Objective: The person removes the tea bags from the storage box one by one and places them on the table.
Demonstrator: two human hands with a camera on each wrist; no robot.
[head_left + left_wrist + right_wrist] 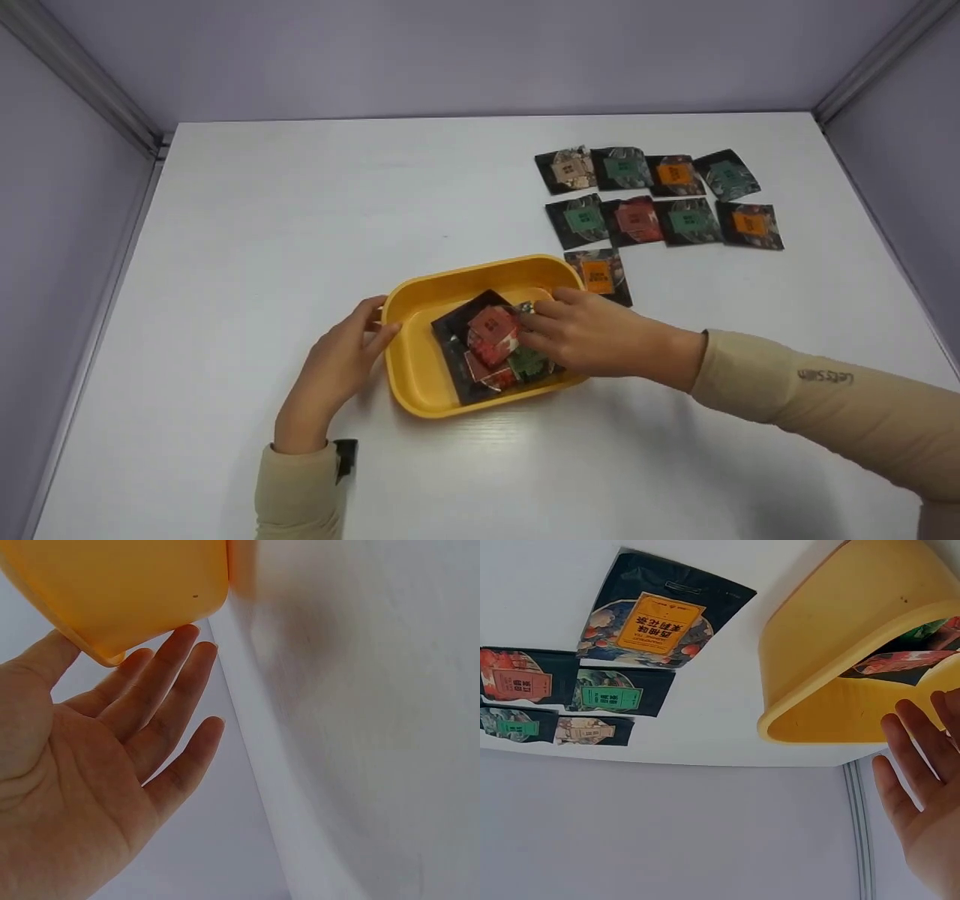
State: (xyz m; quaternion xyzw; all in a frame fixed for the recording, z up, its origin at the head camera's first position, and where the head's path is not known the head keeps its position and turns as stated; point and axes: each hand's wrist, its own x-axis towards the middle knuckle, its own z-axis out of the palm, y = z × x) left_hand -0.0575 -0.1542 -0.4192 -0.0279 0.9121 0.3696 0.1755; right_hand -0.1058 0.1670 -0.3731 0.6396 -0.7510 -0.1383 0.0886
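A yellow plastic tub (417, 375) stands slightly askew on the white table. My left hand (337, 360) pinches its left rim, thumb over the edge; in the left wrist view the other fingers spread against its outer wall. My right hand (585, 330) reaches over the right side into the tub, its fingertips at the tea packets. In the right wrist view its visible fingers are loosely extended, with the thumb out of frame. Inside overlap several dark packets, among them a red-labelled packet (493, 326) and a green one (529, 364) partly beneath the right hand.
Behind the tub to the right, several dark packets lie in two rows, including a beige-labelled packet (568, 169) and an orange-labelled one (750, 223). Another orange-labelled packet (598, 274) lies right beside the tub's back right corner. Pale walls (480, 60) enclose the table.
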